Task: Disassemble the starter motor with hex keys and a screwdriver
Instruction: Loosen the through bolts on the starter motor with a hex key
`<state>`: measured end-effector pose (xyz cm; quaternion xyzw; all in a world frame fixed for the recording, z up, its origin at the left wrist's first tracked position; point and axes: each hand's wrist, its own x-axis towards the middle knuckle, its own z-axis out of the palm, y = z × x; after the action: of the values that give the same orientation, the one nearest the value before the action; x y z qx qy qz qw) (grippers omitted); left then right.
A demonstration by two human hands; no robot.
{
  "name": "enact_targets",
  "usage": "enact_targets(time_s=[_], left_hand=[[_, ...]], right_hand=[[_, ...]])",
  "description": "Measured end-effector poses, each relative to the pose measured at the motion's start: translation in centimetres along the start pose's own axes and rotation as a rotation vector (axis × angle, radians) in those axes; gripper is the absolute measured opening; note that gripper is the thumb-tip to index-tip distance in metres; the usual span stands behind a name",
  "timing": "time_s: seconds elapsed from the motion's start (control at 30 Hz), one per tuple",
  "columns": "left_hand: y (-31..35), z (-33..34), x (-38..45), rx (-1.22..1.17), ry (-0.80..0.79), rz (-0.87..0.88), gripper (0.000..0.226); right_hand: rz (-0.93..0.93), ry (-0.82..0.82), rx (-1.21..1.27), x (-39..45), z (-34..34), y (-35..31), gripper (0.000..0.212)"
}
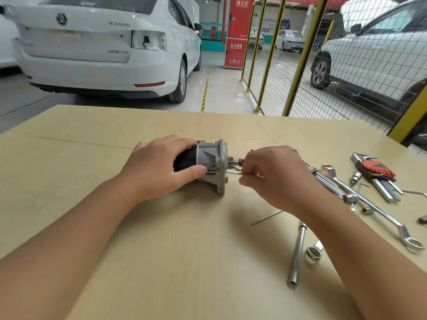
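Head view shows a person working at a tan wooden worktop (161, 262) in a car shop. The starter motor (208, 166) lies on its side near the middle of the worktop, with its black body to the left and its grey metal end to the right. The left hand (159, 167) wraps over the black body, and its grip is closed around the motor to hold it down. The right hand (275, 174) is just to the right of the motor. Its grip is closed, with fingers pinched on a thin silver hex key (233, 173). The tip of the key touches the grey end plate of the motor. More tools lie to the right on the worktop. A set of hex keys in a red holder (379, 173) sits near the far right edge. A long bent ring spanner (372, 206) lies beside that set. A socket bar (297, 255) lies closer to the person, next to the right arm, and a small ring spanner end (313, 251) lies just beside it. A thin loose rod (265, 217) rests under the right wrist. Beyond the worktop a white car (104, 47) is parked on the grey floor, and a yellow wire fence (288, 65) stands on the right.
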<state>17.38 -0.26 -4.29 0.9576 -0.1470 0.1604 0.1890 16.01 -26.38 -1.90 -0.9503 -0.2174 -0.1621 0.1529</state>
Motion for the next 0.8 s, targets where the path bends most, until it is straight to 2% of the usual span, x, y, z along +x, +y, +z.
enact_targets(time_s=[0.17,0.33,0.43,0.8], left_hand=[[0.0,0.0,0.0,0.005,-0.002,0.001,0.076],[0.0,-0.1,0.0,-0.004,-0.001,-0.003,0.075],[0.1,-0.1,-0.1,0.001,0.002,-0.014,0.076],[0.9,0.1,-0.1,-0.02,0.054,-0.088,0.075]], right_hand=[[0.009,0.024,0.043,-0.1,0.3,0.3,0.018],[-0.029,0.098,0.134,0.0,0.5,0.5,0.005],[-0.062,0.125,0.162,0.1,0.6,0.4,0.005],[0.05,0.055,0.327,-0.2,1.4,-0.2,0.01]])
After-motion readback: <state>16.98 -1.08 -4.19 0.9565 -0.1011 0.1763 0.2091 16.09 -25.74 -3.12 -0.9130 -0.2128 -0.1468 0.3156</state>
